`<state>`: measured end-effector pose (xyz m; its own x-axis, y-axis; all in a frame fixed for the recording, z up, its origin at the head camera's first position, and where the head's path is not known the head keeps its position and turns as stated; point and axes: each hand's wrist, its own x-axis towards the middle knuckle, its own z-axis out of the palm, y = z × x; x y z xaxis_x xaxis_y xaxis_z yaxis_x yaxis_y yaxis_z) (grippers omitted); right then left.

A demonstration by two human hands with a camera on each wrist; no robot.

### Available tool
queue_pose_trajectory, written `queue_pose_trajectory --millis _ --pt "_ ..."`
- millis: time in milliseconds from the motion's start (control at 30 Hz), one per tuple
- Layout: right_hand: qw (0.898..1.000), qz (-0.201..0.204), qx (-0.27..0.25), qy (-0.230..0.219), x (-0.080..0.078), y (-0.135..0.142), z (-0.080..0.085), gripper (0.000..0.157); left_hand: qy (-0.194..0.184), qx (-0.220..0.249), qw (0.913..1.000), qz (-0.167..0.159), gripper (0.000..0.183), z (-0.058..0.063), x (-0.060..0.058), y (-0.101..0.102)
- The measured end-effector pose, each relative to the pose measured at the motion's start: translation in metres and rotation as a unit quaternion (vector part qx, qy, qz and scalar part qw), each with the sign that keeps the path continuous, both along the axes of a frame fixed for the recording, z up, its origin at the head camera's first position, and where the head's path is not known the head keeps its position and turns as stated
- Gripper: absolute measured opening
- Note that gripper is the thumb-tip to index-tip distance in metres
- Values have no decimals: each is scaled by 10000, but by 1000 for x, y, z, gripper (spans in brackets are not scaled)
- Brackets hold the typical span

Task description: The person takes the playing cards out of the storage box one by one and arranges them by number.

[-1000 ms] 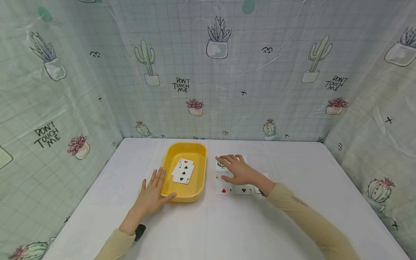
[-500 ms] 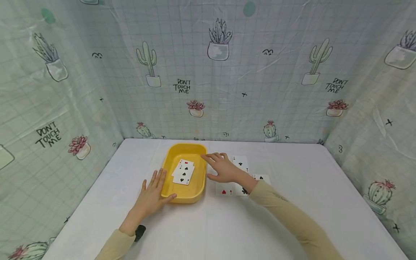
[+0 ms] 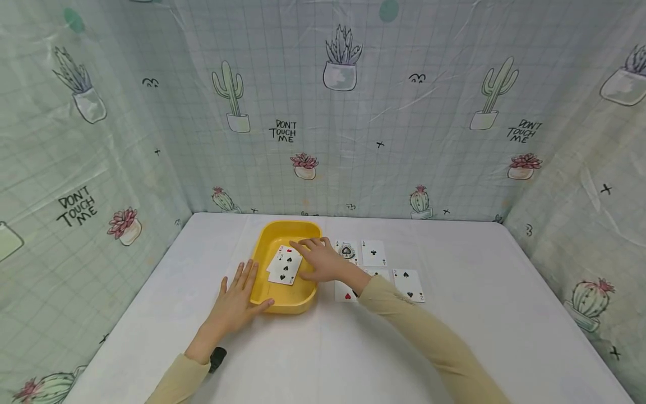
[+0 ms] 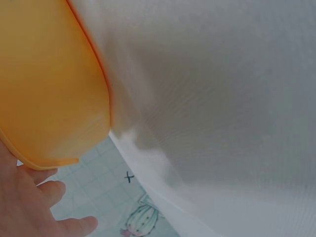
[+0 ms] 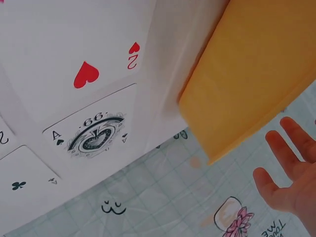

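A yellow tray holds a small overlapping pile of playing cards, with a spade card on top. My left hand rests on the tray's left rim with its fingers spread out. Over the tray's right side reaches my right hand, fingers relaxed, fingertips close to the pile's right edge and nothing held. In the right wrist view the right hand's fingers stand apart beyond the tray wall. The left wrist view has the left hand along the tray's edge.
Right of the tray lie an ace of spades and an ace of clubs in the back row. In front are a two of hearts, a partly covered card and a two of spades. A cactus-print curtain surrounds the white table.
My right hand has moved left from above the ace of spades to over the tray, uncovering the aces and the two of spades. The left hand stays on the rim.
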<state>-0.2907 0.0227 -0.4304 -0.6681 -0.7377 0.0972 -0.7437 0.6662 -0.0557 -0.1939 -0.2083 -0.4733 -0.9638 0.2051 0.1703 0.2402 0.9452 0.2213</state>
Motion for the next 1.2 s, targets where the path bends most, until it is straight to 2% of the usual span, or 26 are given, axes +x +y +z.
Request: queue_pose_trajectory --millis 333,500,600,733,933,1200 --pt "9990 -210 375 -149 -5 -27 -7 72 -2 -1 10000 19 95 2 0 0" --pt "9967 -328 743 1 -8 -38 -15 74 -20 -23 10000 21 94 2 0 0" --pt "9943 -519 914 -178 -11 -44 -18 77 6 -29 10000 24 94 1 0 0" --pt "9914 -712 1001 -444 -12 -49 -22 80 27 0 10000 18 95 1 0 0" --pt "9887 -755 1239 -373 -14 -51 -27 84 14 16 10000 13 96 0 -1 0" --pt "9831 -840 1511 -599 -17 -55 -33 84 -7 29 10000 33 96 -1 -2 2"
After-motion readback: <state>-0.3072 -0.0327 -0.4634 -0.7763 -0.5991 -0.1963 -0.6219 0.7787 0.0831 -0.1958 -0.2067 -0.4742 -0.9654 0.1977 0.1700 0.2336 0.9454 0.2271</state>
